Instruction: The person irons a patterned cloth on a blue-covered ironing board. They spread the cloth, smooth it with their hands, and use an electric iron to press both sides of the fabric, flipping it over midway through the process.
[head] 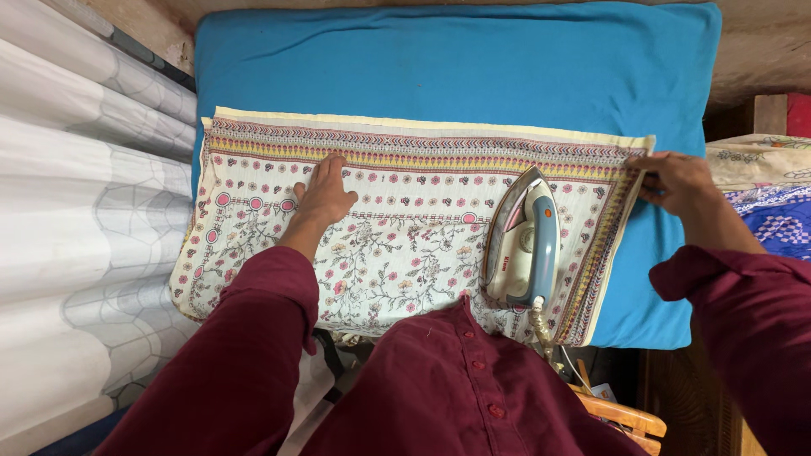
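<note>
A folded cream cloth (405,228) with floral print and patterned borders lies spread across a blue padded surface (456,63). My left hand (324,192) rests flat on the cloth's left part, fingers together and pointing away from me. My right hand (678,180) pinches the cloth's right edge at its far corner. A white and blue electric iron (525,241) sits on the cloth between my hands, nearer the right one, its tip pointing away, untouched by either hand. Its cord (541,325) trails off toward me.
A white curtain (76,211) with grey hexagon pattern hangs along the left. Printed blue and cream fabric (773,198) lies at the right edge. A wooden chair part (621,418) shows below the iron's cord. My maroon sleeves and shirt fill the bottom.
</note>
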